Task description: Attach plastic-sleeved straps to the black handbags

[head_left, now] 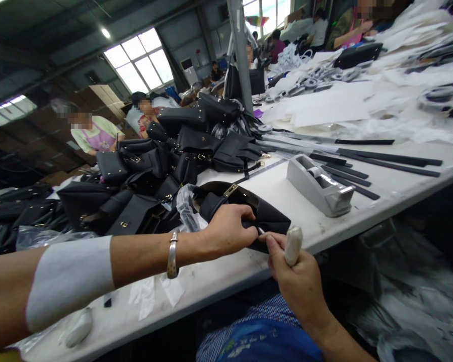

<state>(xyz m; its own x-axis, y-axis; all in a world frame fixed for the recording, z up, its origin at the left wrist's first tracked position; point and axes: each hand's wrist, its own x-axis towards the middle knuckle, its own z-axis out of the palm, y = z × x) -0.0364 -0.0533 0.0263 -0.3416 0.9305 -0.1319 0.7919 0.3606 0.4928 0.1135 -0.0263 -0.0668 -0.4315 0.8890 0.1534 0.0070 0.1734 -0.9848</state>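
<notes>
Grip of left hand [228,229] on near edge of black handbag [270,216], fingers curled shut over the leather. Right hand [300,281] just beside, closed around white-handled tool [293,244], thumb pressed to the same edge. Handbag flat on white table [277,193], close to its near edge, gold clasp [231,190] facing up. Silver bangle [172,254] and white sleeve [70,281] on left forearm. Beyond: grey tape dispenser [319,186] to the right, heap of black bags [154,161] to the left, black strips [385,161] farther back.
</notes>
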